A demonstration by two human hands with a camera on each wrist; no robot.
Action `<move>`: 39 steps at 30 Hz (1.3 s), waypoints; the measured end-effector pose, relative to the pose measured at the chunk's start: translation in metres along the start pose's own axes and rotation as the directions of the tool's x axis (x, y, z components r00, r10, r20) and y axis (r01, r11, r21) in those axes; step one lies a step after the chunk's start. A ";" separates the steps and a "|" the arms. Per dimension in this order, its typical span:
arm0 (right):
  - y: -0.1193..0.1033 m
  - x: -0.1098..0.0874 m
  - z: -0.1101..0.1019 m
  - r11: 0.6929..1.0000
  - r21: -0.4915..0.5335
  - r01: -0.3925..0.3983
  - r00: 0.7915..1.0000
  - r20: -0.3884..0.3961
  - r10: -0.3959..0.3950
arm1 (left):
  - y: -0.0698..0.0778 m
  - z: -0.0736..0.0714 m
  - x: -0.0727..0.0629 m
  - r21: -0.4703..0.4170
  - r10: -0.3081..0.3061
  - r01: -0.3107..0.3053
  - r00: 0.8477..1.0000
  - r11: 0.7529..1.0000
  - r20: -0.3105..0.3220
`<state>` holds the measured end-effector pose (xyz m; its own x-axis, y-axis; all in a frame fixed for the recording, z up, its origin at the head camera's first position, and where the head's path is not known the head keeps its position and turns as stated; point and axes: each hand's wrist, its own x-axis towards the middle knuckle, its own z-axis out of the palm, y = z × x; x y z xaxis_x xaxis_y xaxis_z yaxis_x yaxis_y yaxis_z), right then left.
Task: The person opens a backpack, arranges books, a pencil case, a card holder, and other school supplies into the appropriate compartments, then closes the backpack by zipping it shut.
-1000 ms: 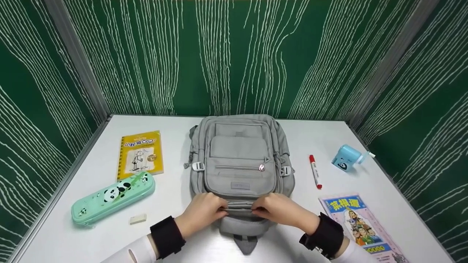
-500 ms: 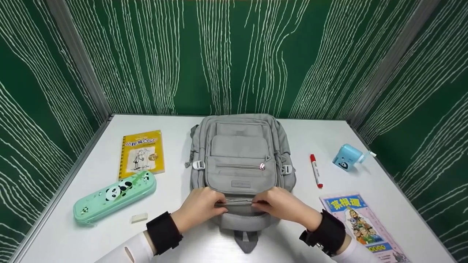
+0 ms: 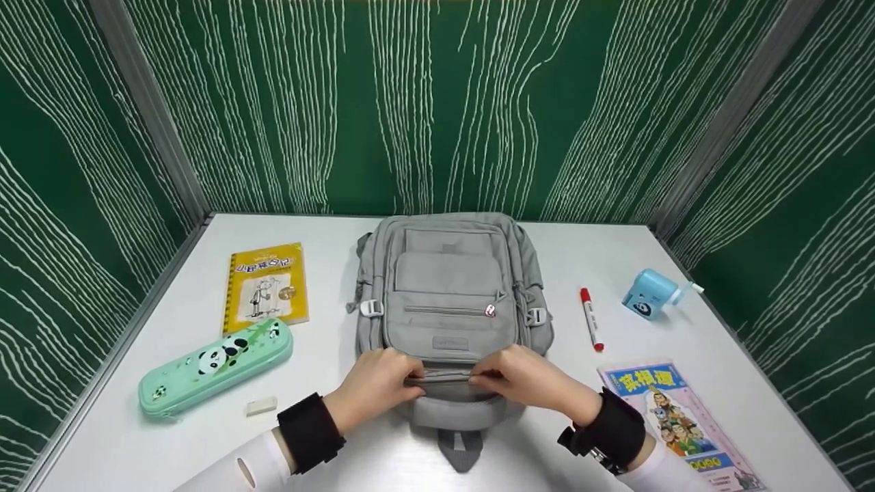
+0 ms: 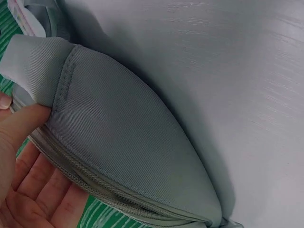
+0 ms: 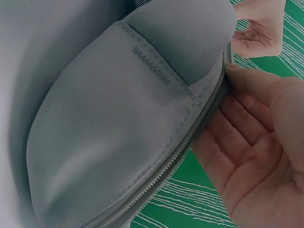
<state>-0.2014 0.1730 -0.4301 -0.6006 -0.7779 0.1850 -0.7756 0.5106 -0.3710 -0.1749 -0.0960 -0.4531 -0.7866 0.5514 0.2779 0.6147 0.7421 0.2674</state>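
A grey backpack [image 3: 448, 273] lies front side up on the white table, its carry handle [image 3: 456, 413] toward the person. My left hand [image 3: 379, 381] pinches the zippered edge at the near end of the bag, left of its middle. Opposite it, my right hand [image 3: 526, 383] pinches the same edge on the right. In the left wrist view the thumb presses beside the handle seam, above the zipper [image 4: 95, 183], whose two rows of teeth are apart there. In the right wrist view thumb and fingers hold the edge along the zipper [image 5: 156, 178]. The bag's inside is hidden.
To the left lie a yellow book [image 3: 266, 287], a green panda pencil case [image 3: 215, 369] overlapping its lower edge, and a white eraser [image 3: 261, 406]. On the right are a red-capped marker [image 3: 592, 320], a blue pencil sharpener [image 3: 649, 294] and a pink-and-blue comic book [image 3: 673, 417].
Both hands have shifted slightly up the view, away from the person, with the pinched edge between them. The handle end of the bag has risen a little too.
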 end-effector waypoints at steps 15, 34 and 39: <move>-0.005 0.007 -0.015 0.999 -0.044 -0.018 0.996 -0.085 0.014 | -0.005 -0.012 0.005 -0.092 0.011 -0.010 1.000 0.996 0.011; -0.003 0.007 -0.021 0.997 -0.013 -0.070 0.995 -0.070 0.069 | -0.008 -0.032 0.014 -0.093 0.025 -0.031 0.998 0.995 -0.065; -0.005 0.011 -0.026 0.995 -0.006 -0.098 0.986 -0.139 0.096 | -0.021 -0.040 0.014 -0.124 -0.005 -0.007 0.995 0.992 -0.100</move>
<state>-0.2094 0.1712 -0.4021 -0.6933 -0.6671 0.2728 -0.7144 0.5862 -0.3820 -0.1960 -0.1191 -0.4176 -0.7799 0.5068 0.3673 0.6231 0.6847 0.3781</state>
